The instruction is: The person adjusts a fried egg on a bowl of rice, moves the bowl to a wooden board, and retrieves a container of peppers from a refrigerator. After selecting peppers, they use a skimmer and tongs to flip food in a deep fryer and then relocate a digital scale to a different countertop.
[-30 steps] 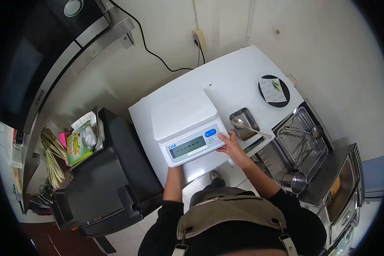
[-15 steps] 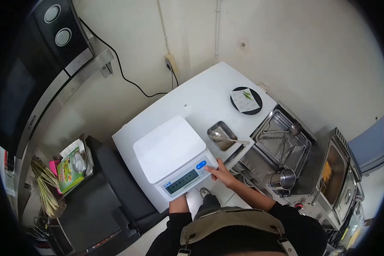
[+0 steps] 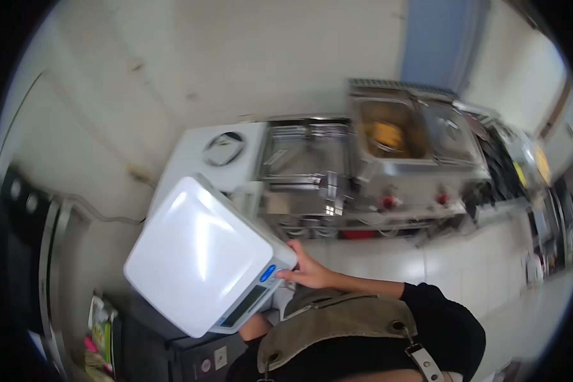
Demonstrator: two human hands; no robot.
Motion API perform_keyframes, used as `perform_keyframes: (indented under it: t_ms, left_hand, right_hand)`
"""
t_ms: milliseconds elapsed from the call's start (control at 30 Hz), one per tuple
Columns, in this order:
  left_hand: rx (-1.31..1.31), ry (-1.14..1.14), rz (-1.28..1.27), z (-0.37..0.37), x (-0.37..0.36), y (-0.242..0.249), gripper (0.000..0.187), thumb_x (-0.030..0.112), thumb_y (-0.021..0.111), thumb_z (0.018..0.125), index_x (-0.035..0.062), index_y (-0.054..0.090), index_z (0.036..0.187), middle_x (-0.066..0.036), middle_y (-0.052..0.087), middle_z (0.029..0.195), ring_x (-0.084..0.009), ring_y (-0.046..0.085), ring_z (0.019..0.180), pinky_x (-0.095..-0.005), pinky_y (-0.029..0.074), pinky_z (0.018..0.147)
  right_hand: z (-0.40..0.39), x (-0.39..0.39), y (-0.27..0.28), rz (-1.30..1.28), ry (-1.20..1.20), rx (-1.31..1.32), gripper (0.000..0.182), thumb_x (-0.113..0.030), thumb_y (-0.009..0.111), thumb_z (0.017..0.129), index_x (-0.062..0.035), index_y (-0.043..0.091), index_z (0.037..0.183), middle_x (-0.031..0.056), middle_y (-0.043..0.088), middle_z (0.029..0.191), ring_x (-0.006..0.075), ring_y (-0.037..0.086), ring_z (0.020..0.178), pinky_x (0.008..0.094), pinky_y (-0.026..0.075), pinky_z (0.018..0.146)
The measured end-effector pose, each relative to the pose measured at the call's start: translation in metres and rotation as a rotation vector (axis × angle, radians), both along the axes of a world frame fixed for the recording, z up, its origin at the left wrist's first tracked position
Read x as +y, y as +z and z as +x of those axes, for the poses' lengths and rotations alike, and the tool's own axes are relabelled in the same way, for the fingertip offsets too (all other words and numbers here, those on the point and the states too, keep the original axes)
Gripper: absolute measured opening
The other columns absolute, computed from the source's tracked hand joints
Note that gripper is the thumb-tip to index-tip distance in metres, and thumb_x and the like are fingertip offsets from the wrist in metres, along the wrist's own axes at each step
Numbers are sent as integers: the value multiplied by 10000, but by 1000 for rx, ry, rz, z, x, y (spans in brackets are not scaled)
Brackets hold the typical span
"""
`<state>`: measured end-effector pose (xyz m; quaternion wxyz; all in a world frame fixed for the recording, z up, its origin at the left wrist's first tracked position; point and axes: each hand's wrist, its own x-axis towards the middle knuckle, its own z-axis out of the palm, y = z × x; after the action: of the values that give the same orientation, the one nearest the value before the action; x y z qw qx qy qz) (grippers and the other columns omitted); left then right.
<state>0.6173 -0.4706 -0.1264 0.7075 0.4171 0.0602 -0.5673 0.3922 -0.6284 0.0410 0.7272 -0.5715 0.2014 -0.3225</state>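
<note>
Head view, frame blurred. One white digital scale (image 3: 200, 254) is lifted clear of the white bench (image 3: 184, 153) and tilted, display edge toward the person. Right hand (image 3: 305, 270) grips its front right corner, fingers (image 3: 286, 275) curled on the edge near the blue button. Left hand (image 3: 256, 326) is mostly hidden under the scale; only the forearm shows, so I cannot tell its grip.

Risk, as judged: tilted and visibly gripped at one corner only, the scale could slip or strike the metal tray unit (image 3: 305, 159).

Count: one scale, one dark plate (image 3: 224, 148), two fryer wells (image 3: 420, 130).
</note>
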Motion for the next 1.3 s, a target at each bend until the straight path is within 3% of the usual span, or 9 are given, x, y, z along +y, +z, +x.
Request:
perform_keyframes:
  t_ms: [200,567,633,667,767,867,967,1133,1300]
  left_hand:
    - [-43,-426,59,-85,30,19,452,389,367,944,68,453,1251,-69,519,1196,-231,505,1061,-369,434,876]
    - [-36,-1098,72,-298,-55,43,444,389,359,951,84,444,1262,-47,509,1206,-217,488,1074,-361,416,886]
    - [-11,-1187,79,-351,-70,37,442,390,357,952,88,442,1264,-43,507,1208,-215,485,1076,-359,413,888]
    - [-1,-1230,85,-377,-79,35,442,390,356,953,89,441,1265,-41,506,1209,-214,483,1077,-358,412,889]
    - [31,-1383,86,-466,-111,28,439,390,354,954,94,439,1268,-36,503,1212,-210,479,1081,-356,407,892]
    - [56,-1547,83,-569,-151,24,437,390,352,956,98,436,1271,-30,500,1214,-206,474,1084,-354,402,895]
    - [96,-1701,98,-668,-173,29,435,390,350,958,103,434,1274,-24,497,1217,-202,469,1088,-351,398,898]
    - [176,-1912,125,-814,-184,38,432,390,346,961,111,429,1279,-14,492,1222,-196,461,1093,-347,390,903]
    - [227,-2049,122,-932,-189,40,428,390,342,964,118,425,1285,-4,487,1226,-190,454,1099,-343,382,908]
  right_hand:
    - [-146,118,25,-109,-493,-28,587,-179,671,816,-16,237,1176,123,431,1104,156,423,1069,314,395,861]
    - [-352,231,11,-77,-1145,26,634,-262,698,788,-49,244,1177,67,368,1108,135,354,1091,292,306,926]
    - [-388,238,-11,-73,-1294,-121,646,-367,669,799,-41,256,1174,65,392,1077,139,384,1046,282,335,893]
    - [-408,245,-7,39,-1281,-149,660,-521,561,825,-40,276,1176,66,403,1053,135,436,939,265,388,798]
    - [-470,243,-33,23,-1586,-243,652,-609,395,861,-43,322,1176,60,438,986,122,464,821,255,417,678]
    - [-546,239,-21,241,-1827,-169,631,-607,204,902,-58,381,1159,55,468,926,117,472,764,254,416,613]
    - [-615,247,-39,342,-1911,-244,602,-541,130,936,-61,401,1179,50,497,910,129,474,740,267,415,582]
    - [-705,230,-38,522,-2317,-333,589,-557,151,933,-98,473,1115,36,540,814,106,484,633,238,378,499]
    - [-798,235,-69,589,-2358,-386,592,-574,166,925,-106,485,1095,10,539,717,82,460,502,212,320,394]
